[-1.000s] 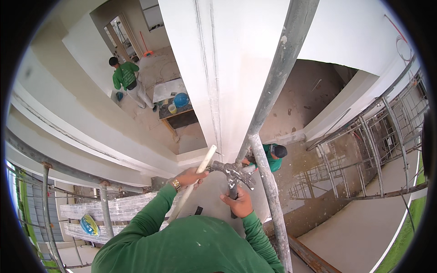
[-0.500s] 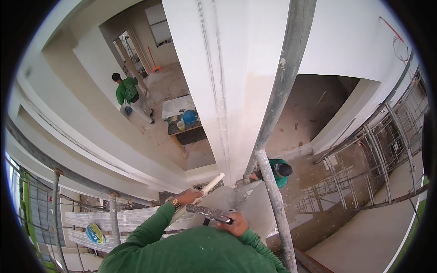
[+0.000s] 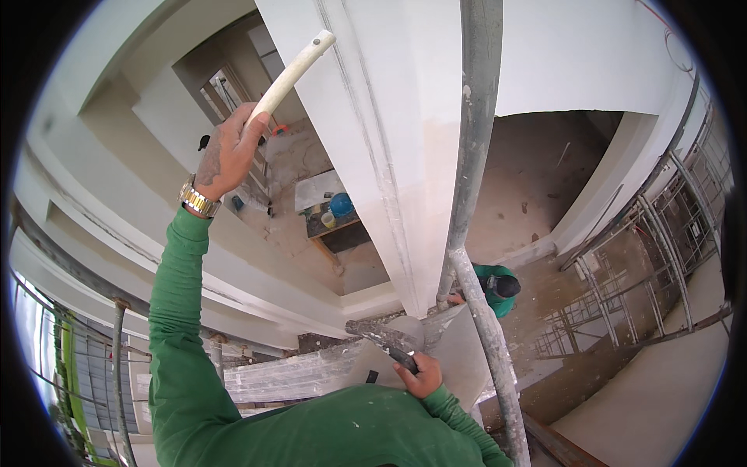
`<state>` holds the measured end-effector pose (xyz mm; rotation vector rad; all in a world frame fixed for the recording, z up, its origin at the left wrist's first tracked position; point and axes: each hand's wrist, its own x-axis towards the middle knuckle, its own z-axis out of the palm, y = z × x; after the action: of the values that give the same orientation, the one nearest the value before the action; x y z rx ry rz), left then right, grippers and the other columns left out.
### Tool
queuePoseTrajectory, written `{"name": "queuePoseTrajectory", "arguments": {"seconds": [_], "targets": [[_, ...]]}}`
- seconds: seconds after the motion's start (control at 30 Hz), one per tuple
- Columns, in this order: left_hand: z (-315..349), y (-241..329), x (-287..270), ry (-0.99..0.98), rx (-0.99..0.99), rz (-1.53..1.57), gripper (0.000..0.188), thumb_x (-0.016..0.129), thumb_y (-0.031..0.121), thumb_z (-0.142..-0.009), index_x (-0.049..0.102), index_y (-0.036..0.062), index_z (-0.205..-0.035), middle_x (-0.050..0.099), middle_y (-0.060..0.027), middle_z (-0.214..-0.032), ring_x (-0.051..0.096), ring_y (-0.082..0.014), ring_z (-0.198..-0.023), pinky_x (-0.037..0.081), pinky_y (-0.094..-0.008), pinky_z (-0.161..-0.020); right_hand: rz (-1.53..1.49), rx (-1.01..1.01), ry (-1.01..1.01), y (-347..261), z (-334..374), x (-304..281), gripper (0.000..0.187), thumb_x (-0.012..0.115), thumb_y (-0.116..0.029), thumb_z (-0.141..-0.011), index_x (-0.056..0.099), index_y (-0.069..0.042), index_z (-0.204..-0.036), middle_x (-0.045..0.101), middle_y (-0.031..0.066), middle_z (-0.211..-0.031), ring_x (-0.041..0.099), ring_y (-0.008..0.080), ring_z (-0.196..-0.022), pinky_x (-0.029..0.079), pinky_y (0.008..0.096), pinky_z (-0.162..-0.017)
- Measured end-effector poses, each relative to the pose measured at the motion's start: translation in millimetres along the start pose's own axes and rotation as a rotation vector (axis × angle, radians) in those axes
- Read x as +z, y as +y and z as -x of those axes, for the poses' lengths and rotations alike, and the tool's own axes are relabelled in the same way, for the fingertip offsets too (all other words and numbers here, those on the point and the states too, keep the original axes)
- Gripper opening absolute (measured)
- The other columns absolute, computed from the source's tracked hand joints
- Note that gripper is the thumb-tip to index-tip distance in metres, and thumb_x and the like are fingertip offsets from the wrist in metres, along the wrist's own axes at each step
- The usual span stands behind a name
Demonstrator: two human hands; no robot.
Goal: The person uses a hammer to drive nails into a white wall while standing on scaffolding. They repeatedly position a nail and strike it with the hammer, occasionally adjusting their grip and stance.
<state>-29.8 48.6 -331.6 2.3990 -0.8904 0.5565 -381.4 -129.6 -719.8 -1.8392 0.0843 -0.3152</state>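
Raised since the earlier frame: left hand (image 3: 229, 152), now held high and closed around the lower end of a long white stick (image 3: 292, 74), which juts up past the knuckles toward the white column (image 3: 389, 140). Stick judged light and stiff, best gripped low. Right hand (image 3: 420, 375) is wrapped around the handle of a plaster-caked trowel (image 3: 385, 336), blade left of the fist.
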Motion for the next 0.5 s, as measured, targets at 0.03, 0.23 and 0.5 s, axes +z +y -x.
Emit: {"name": "queuePoseTrajectory", "arguments": {"seconds": [0.03,0.23,0.5], "targets": [[-11,-1,-2,-0.014,0.031,-0.028,0.045,0.050,0.043,-0.106,0.064,0.0017,-0.118,0.060,-0.0109,-0.076,0.056,-0.0208,-0.066,0.044,-0.0371,-0.063,0.003,-0.020,0.014,2,1,2,0.031,0.081,-0.028,-0.085,0.072,-0.002,-0.099,0.069,0.0161,-0.078,0.067,0.0345,-0.069,0.053,0.0407,-0.065],[-40,-2,-9,-0.077,0.085,-0.111,0.048,0.051,0.046,-0.105,0.066,0.0020,-0.115,0.062,-0.0076,-0.076,0.056,-0.0173,-0.063,0.045,-0.0350,-0.061,0.023,-0.057,-0.019,9,-4,15,0.040,0.085,-0.033,-0.082,0.073,0.000,-0.102,0.070,0.0164,-0.081,0.068,0.0302,-0.071,0.054,0.0374,-0.068],[-17,-11,12,-0.164,-0.172,0.747,0.055,0.047,0.056,-0.106,0.066,0.0038,-0.108,0.052,0.0035,-0.066,0.042,-0.0035,-0.044,0.034,-0.0191,-0.041,0.025,0.102,-0.016,14,-15,22,0.038,0.082,-0.035,-0.086,0.073,-0.001,-0.102,0.070,0.0173,-0.083,0.069,0.0341,-0.072,0.055,0.0399,-0.069]]}}
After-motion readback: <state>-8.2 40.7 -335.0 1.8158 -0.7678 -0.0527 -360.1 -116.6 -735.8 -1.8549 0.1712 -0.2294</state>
